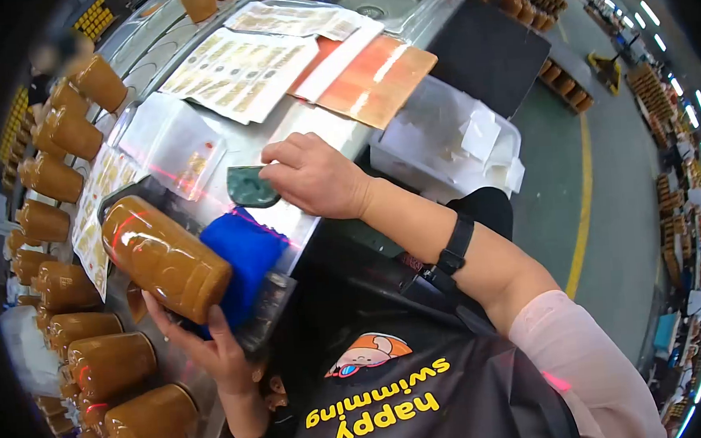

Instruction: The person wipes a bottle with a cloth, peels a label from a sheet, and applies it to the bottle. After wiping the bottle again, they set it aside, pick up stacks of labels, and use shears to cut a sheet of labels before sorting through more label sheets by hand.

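Note:
A glossy brown jar [164,254] lies tilted on its side in a black holder [264,312], with a bright blue cloth [244,253] beside and partly under it. My left hand [206,348] grips the jar's near lower end, thumb on one side and fingers around the other. In my right hand [308,177] is a dark green scraper [251,186], flat with a rounded edge, pinched between thumb and fingers over the metal table. Just past the scraper sits a clear shallow tray [177,145] with small gold and red pieces in it.
Printed decal sheets [241,69] and an orange board [382,76] lie on the metal table, with a sink [377,4] beyond. Several brown jars [115,366] stand along the left. A white bin [450,145] with paper scraps is at right, beside a green floor [556,174].

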The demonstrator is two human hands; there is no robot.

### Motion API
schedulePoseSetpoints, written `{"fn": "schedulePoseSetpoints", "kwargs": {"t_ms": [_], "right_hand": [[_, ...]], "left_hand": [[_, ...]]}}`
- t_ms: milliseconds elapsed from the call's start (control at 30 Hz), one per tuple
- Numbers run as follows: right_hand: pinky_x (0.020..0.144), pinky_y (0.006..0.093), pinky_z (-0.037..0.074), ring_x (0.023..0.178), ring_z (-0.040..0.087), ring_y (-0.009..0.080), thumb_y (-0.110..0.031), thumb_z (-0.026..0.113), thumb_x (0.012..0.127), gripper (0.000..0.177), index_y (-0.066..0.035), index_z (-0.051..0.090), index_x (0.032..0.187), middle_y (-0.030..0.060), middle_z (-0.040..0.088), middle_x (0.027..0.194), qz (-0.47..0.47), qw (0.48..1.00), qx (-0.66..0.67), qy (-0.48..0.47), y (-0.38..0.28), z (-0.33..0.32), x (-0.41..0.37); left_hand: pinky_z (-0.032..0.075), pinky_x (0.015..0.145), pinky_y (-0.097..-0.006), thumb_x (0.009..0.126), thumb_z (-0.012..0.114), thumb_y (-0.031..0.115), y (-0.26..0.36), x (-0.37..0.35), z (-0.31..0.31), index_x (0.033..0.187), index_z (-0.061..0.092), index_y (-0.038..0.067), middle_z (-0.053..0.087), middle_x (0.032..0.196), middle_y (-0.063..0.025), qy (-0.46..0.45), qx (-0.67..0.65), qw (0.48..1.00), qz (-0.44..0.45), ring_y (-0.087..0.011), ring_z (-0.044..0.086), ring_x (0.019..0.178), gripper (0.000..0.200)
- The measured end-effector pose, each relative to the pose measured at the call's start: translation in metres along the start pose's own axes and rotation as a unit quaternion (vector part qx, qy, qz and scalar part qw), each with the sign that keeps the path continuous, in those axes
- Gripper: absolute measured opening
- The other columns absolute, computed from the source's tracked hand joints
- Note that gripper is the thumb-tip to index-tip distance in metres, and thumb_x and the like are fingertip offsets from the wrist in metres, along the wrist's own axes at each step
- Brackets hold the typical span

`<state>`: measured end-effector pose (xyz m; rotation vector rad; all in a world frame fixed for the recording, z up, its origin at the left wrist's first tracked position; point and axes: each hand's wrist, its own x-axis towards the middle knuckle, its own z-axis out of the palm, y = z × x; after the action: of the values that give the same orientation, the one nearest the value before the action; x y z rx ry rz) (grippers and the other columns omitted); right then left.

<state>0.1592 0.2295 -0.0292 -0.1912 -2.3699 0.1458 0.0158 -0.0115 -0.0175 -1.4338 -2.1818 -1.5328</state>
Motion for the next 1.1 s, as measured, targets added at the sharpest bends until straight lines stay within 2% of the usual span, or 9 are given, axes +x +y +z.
{"fn": "schedulePoseSetpoints", "kwargs": {"t_ms": [100,233,333,367,467,600,733,867,1100], "right_hand": [[0.078,0.0377,0.046,0.09,0.056,0.0269,-0.005,0.066,0.073,0.024,-0.006,0.059,0.096,0.0088,0.058,0.099,0.031,0.993,0.079,0.084,0.002,-0.041,-0.041],[0.074,0.0399,0.049,0.084,0.06,0.0306,-0.008,0.063,0.076,0.015,-0.004,0.06,0.09,0.0127,0.059,0.087,0.2,0.97,0.094,0.099,0.062,-0.07,-0.136],[0.075,0.0441,0.051,0.085,0.062,0.0345,-0.014,0.059,0.079,0.015,-0.002,0.062,0.089,0.0173,0.061,0.087,0.385,0.919,0.076,-0.044,0.108,-0.043,-0.206],[0.076,0.0445,0.051,0.086,0.062,0.0352,-0.015,0.059,0.08,0.017,-0.002,0.062,0.089,0.0179,0.062,0.089,0.406,0.904,0.104,-0.078,0.117,-0.032,-0.222],[0.082,0.0451,0.05,0.095,0.062,0.0373,-0.02,0.058,0.082,0.023,-0.002,0.065,0.094,0.02,0.064,0.1,0.438,0.853,0.212,-0.19,0.127,0.002,-0.244],[0.086,0.0448,0.049,0.101,0.061,0.0366,-0.023,0.057,0.084,0.028,-0.003,0.067,0.101,0.0209,0.064,0.105,0.402,0.791,0.268,-0.375,0.136,0.01,-0.256],[0.081,0.044,0.048,0.093,0.061,0.0368,-0.022,0.057,0.084,0.026,-0.002,0.066,0.098,0.0198,0.065,0.095,0.407,0.8,0.319,-0.304,0.142,0.002,-0.261],[0.079,0.0421,0.048,0.09,0.061,0.0364,-0.02,0.056,0.084,0.025,0.0,0.065,0.097,0.0197,0.065,0.092,0.406,0.793,0.375,-0.257,0.134,-0.003,-0.263],[0.076,0.0404,0.047,0.086,0.061,0.0361,-0.017,0.057,0.084,0.024,0.003,0.063,0.095,0.0203,0.063,0.089,0.431,0.78,0.411,-0.193,0.131,-0.025,-0.264]], "left_hand": [[0.02,0.111,-0.0413,0.093,0.055,0.02,0.009,-0.002,0.012,0.145,0.02,-0.002,0.024,0.147,-0.0198,0.018,-0.035,0.999,-0.031,-0.0299,0.026,0.136,0.066],[0.026,0.109,-0.0418,0.092,0.055,0.013,0.03,-0.001,0.023,0.143,0.027,0.0,0.03,0.145,-0.0199,0.022,0.124,0.991,-0.039,-0.0314,0.032,0.132,0.06],[0.028,0.108,-0.0435,0.089,0.056,0.01,0.065,0.002,0.034,0.137,0.036,-0.002,0.038,0.138,-0.0219,-0.014,0.286,0.944,0.162,-0.0343,0.037,0.128,0.053],[0.033,0.104,-0.0469,0.084,0.057,0.003,0.074,-0.001,0.033,0.129,0.041,-0.006,0.043,0.131,-0.0264,-0.077,0.369,0.9,0.22,-0.0378,0.042,0.123,0.048],[0.046,0.085,-0.0445,0.075,0.063,-0.002,0.129,-0.004,0.093,0.096,0.064,0.0,0.066,0.095,-0.0175,-0.333,0.229,0.89,0.209,-0.0343,0.062,0.093,0.021],[0.048,0.083,-0.038,0.082,0.061,0.004,0.101,-0.02,0.158,0.098,0.064,0.003,0.064,0.101,-0.0181,-0.489,0.207,0.846,0.045,-0.0354,0.061,0.095,0.016],[0.047,0.08,-0.03,0.094,0.053,0.019,0.011,-0.05,0.164,0.101,0.063,0.001,0.066,0.096,-0.0123,-0.358,0.215,0.889,-0.189,-0.0178,0.062,0.09,0.022],[0.046,0.083,-0.0311,0.093,0.055,0.025,-0.079,-0.058,0.136,0.109,0.062,0.004,0.064,0.099,-0.0128,-0.221,0.246,0.884,-0.331,-0.0212,0.061,0.095,0.027],[0.045,0.086,-0.045,0.09,0.056,0.027,-0.199,-0.078,0.085,0.115,0.06,0.007,0.062,0.107,-0.0211,-0.108,0.478,0.847,-0.206,-0.036,0.058,0.1,0.032]]}}
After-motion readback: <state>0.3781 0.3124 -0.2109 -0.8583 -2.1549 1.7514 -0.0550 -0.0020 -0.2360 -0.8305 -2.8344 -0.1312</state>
